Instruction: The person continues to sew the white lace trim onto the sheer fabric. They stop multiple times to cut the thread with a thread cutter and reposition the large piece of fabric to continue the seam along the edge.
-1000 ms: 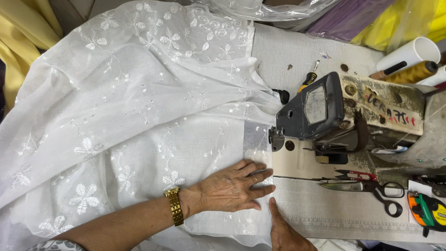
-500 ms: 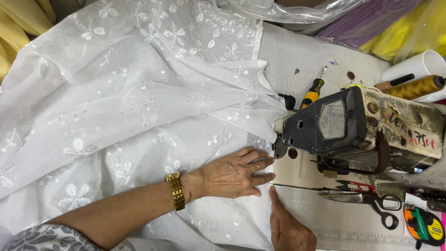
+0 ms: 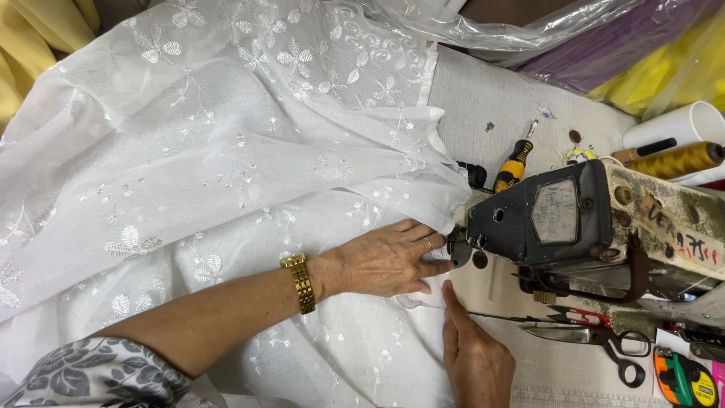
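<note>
**White sheer cloth, fed flat by two hands**

White embroidered cloth (image 3: 226, 174) covers most of the bench (image 3: 498, 98), heaped and folded on the left and thinning to a single edge that runs under the head of the sewing machine (image 3: 589, 219). I judge it very light, soft and limp, with no stiffness at all; it will slide easily on the bench and bunch if pushed from one point. It looks sheer enough to snag, so I would press it with flat palms close to the needle area, not pinch it.

My left hand (image 3: 381, 261) lies flat on the cloth, fingers (image 3: 430, 266) stretched out together and touching the machine foot; it grips nothing. A gold watch (image 3: 300, 283) sits on that wrist. My right hand (image 3: 472, 355) rests just beside it, nearer to me, with its forefinger laid straight along the cloth edge, pressing and not clasping.

Scissors (image 3: 596, 340) lie right of that hand. A yellow-handled screwdriver (image 3: 513, 165) lies beyond the machine, and a gold thread spool (image 3: 680, 160) farther right.
</note>
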